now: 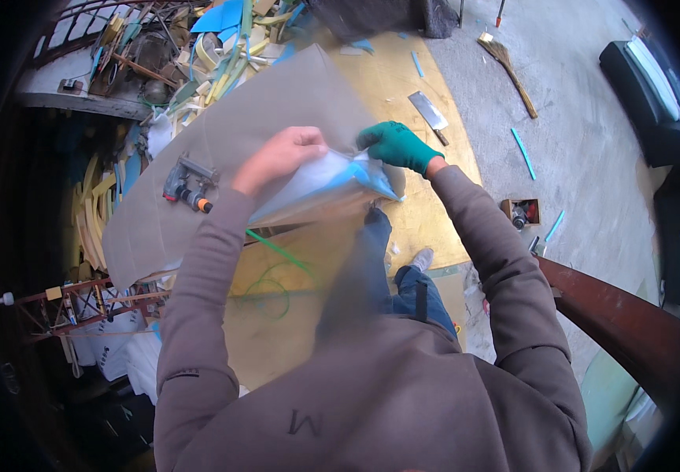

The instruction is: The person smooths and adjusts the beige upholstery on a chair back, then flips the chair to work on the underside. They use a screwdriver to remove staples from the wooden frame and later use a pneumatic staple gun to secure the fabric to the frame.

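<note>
A large sheet of grey-brown upholstery fabric (277, 98) is draped in front of me over a padded piece, with a white layer and blue foam (340, 178) showing at its near edge. My bare left hand (289, 152) is closed in a pinch on the fabric at that edge. In a green glove, my right hand (401, 146) grips the fabric close to the corner, its fingertips partly hidden by folds. A pneumatic staple gun (190, 185) lies on the fabric left of my left hand, and a green air hose (281, 249) runs from near it.
Foam offcuts (222, 67) are heaped at the far left. A cleaver (429, 112) lies on the yellowish board (403, 67) beyond my right hand. On the concrete floor are a straw broom (509, 75), blue strips (523, 153) and a small box (522, 213). A rust-red beam (615, 315) stands right.
</note>
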A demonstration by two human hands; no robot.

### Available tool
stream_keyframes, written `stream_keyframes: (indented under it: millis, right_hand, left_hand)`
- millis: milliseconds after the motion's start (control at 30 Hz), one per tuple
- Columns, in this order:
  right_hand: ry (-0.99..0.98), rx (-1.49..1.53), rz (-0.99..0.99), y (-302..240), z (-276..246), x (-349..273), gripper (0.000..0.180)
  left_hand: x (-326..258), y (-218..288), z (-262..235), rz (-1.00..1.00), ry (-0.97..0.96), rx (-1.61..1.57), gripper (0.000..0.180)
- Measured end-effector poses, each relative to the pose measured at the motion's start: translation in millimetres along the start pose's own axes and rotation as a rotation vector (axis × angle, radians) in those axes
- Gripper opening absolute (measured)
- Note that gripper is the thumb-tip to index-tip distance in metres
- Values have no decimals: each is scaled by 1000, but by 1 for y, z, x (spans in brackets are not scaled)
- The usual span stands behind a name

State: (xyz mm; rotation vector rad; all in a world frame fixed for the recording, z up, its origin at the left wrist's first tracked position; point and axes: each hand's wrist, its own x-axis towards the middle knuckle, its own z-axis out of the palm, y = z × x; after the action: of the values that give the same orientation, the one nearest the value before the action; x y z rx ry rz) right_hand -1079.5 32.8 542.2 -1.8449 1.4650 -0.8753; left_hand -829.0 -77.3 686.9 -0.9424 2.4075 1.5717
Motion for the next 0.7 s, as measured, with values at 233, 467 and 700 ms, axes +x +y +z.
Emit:
stream_keyframes:
  millis: [233, 467, 700]
  right_hand:
    - [-29, 418, 36, -1, -14, 22, 30]
    - [3, 339, 61, -6, -11, 14, 25]
    - [268, -152, -56, -21, 16, -32, 26]
  left_hand:
    - [2, -6, -4, -59, 2, -273, 18]
    - [-21, 12, 25, -22, 223, 56, 12]
    - [-44, 30, 78, 197, 581, 805, 29]
